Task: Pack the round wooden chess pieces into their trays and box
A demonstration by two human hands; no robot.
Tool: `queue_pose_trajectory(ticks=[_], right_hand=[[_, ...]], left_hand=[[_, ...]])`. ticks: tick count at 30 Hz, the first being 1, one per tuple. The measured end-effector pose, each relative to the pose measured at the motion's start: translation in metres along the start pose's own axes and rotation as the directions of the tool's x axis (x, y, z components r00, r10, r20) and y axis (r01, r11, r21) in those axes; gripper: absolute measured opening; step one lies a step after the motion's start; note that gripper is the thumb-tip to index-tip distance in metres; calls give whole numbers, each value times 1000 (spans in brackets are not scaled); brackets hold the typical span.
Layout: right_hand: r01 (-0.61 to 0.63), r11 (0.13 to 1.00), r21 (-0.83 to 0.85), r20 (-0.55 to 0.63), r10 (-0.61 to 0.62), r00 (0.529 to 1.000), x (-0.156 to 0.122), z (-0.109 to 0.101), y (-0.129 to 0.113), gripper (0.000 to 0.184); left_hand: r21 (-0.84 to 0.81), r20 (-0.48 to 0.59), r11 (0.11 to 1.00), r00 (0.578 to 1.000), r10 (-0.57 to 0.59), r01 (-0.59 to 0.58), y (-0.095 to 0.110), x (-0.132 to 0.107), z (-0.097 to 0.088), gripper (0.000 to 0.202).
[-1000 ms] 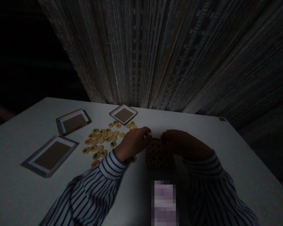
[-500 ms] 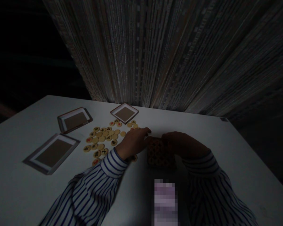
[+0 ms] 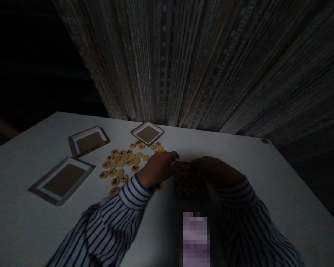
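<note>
A small dark-rimmed box (image 3: 187,193) with rows of round Chinese chess pieces in it lies in shadow between my hands. My left hand (image 3: 159,167) is at the box's far left corner, its thumb side against the rim and its fingers curled. My right hand (image 3: 215,170) bends over the far right part of the box, fingers closed; their tips are lost in the dark, so what they hold is hidden. Left of my left hand, several loose chess pieces (image 3: 121,163) are spread flat, some with red or black characters, some blank side up. One piece shows just under my left wrist.
Three shallow framed trays or lids stand on the white table (image 3: 80,218): one at the near left (image 3: 64,180), one behind it (image 3: 89,141), one at the back (image 3: 147,133). A string curtain (image 3: 169,66) hangs along the table's far edge. The light is dim.
Both hands stay at the box almost unmoved. My right hand has shifted very slightly left over the pieces. The loose pieces and trays lie as before.
</note>
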State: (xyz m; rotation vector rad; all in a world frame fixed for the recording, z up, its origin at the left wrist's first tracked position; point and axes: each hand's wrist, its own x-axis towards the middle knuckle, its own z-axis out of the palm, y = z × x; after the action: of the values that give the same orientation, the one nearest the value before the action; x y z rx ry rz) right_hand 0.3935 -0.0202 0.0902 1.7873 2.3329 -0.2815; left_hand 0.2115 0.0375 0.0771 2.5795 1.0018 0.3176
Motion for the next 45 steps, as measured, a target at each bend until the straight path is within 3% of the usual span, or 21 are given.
queue_pose_trajectory(ticks=[12, 32, 45], right_hand=[[-3, 997, 74, 59, -1, 998, -1, -6, -5, 30], [-8, 995, 99, 66, 1, 998, 3, 0, -1, 30], [-14, 999, 47, 54, 11, 998, 2, -1, -1, 30]], left_hand=[[-20, 4, 1000, 1000, 9, -9, 0, -1, -1, 29], [-3, 20, 1000, 1000, 20, -20, 1, -1, -2, 29], [-1, 24, 1000, 1000, 4, -4, 1, 0, -1, 31]])
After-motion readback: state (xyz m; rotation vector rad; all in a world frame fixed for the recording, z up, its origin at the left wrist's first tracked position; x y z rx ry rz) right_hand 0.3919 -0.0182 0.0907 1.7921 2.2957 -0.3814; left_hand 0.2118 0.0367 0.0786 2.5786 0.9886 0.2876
